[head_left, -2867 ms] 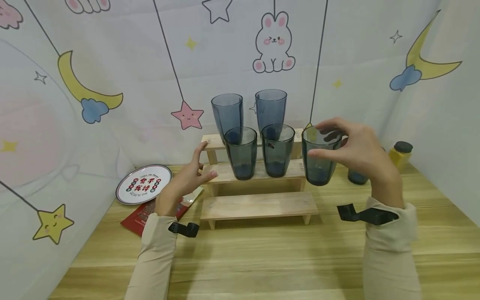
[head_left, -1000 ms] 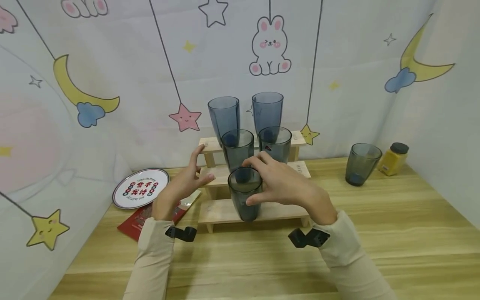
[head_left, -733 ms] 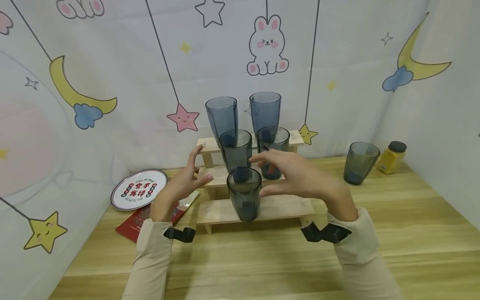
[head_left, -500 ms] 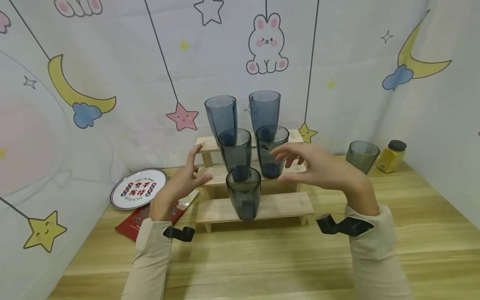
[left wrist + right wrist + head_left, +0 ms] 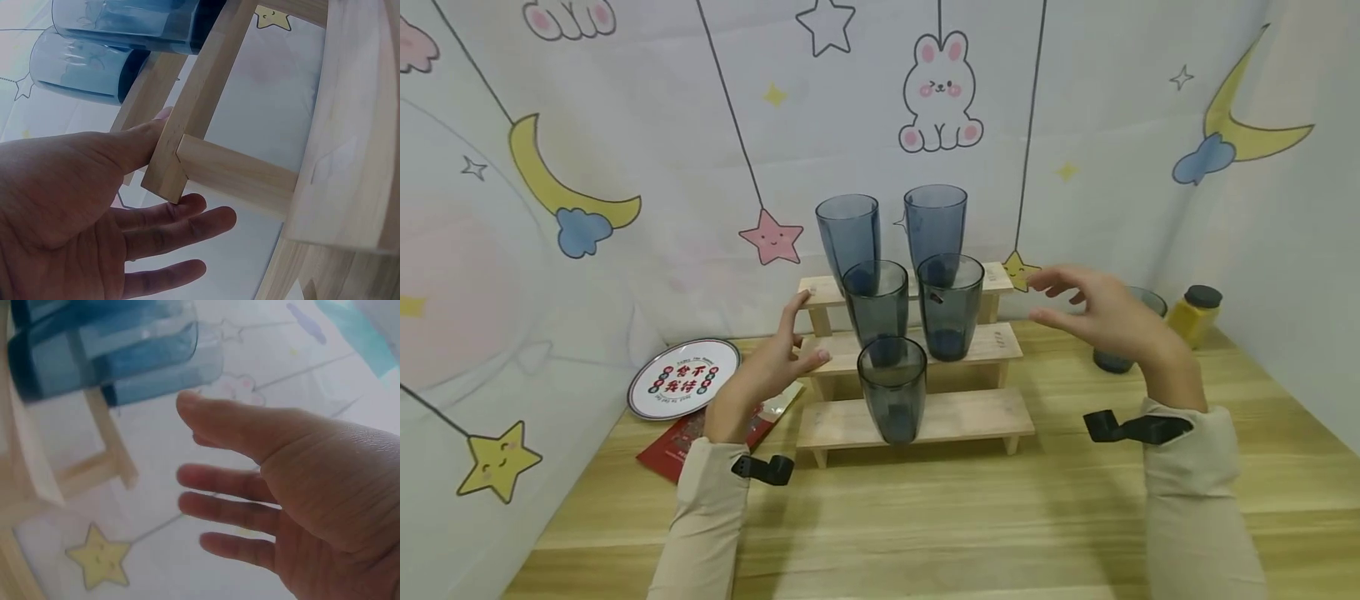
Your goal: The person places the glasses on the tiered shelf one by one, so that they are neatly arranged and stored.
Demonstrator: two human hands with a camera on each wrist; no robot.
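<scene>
My left hand touches the left end of a three-tier wooden shelf rack, its index fingertip on the top board. In the left wrist view the other fingers of that hand stay extended past a board's end. Off the rack's right side, my right hand hovers with relaxed fingers and holds nothing. On the bottom tier stands a smoky glass tumbler left of centre. Two tumblers, a left one and a right one, stand on the middle tier. Two taller bluish glasses occupy the top.
Another glass tumbler, partly behind my right hand, stands on the wood-grain table. Beside it is a yellow jar with a black lid. At left lie a white plate and a red packet. A patterned curtain hangs behind.
My right hand has carried a tumbler from the rack's right side onto the bottom tier, let it go and drawn back to the right. My left hand has stayed on the rack.
</scene>
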